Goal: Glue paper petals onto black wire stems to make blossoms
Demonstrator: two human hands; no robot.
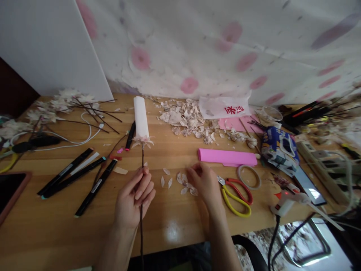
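My left hand (132,199) is closed around the thin dark stem (141,237) of an artificial flower, holding it upright. Pale pink, spiky petals form the flower head (143,141) at the top of that stem. My right hand (207,186) is lowered beside a small group of loose petals (183,178), its fingers curled together; whatever they pinch, if anything, is hidden. Between the two hands lie a few single petals (163,182) on the wooden table (172,222). Scissors (237,197) with red and yellow handles lie just right of my right hand.
Behind are a petal heap (186,116), a white roll (140,116) and a pink roll (227,157). Black markers (96,188) and finished flowers (67,105) lie left. On the right are a tape roll (249,177), a wipes pack (279,148) and a corded glue gun (287,199).
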